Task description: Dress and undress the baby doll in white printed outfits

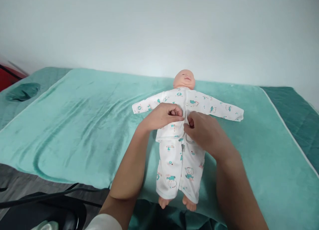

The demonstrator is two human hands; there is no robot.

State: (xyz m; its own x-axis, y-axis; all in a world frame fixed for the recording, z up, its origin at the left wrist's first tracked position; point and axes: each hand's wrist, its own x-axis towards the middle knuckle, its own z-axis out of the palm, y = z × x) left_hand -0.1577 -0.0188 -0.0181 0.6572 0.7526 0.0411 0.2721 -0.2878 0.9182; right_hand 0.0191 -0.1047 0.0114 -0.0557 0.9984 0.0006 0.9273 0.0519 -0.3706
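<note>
A baby doll (184, 78) lies on its back on a teal blanket (87, 123), arms spread, feet toward me. It wears a white printed top (199, 105) and matching white trousers (178, 170). My left hand (163, 117) rests on the doll's chest with its fingers curled, pinching the top's front edge. My right hand (203, 132) is beside it, fingers pinched on the other front edge or a tie at the middle of the chest. The two hands almost touch.
The blanket covers a darker green quilted bed (294, 113) against a pale wall. A dark green cloth lump (22, 92) lies at far left. A black chair or stand (45, 210) sits at bottom left over grey flooring.
</note>
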